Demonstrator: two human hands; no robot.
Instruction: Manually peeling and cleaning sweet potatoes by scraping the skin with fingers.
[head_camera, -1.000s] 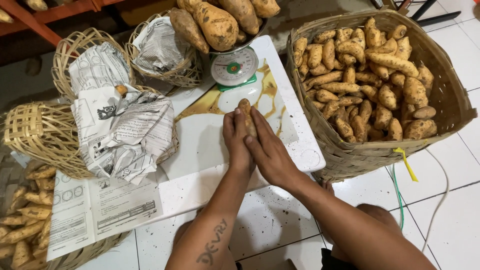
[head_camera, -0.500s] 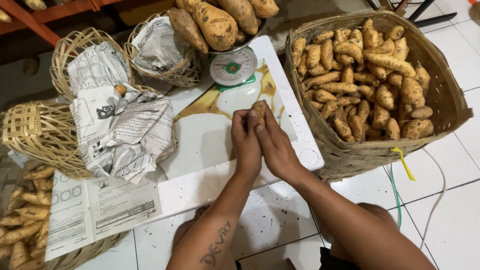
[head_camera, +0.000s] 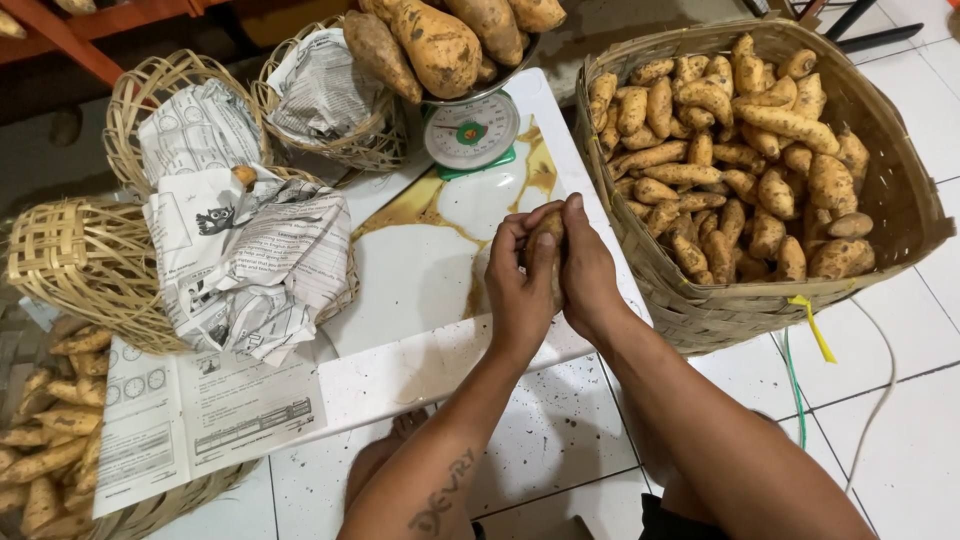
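Observation:
Both my hands are closed around one small brown sweet potato above a white and yellow board. My left hand grips it from the left, my right hand from the right. Only the potato's top shows between my fingers. Just to the right stands a large woven basket filled with sweet potatoes. A kitchen scale sits beyond my hands at the board's far end, its pan heaped with big sweet potatoes.
Small woven baskets lined with newspaper crowd the left side. A lower-left basket holds more sweet potatoes under a printed sheet. A green and a white cord trail over the white tiled floor. My bare foot is below the board.
My hands have lifted slightly and turned the sweet potato between them, from lying pressed together low over the board to fingers curled around it.

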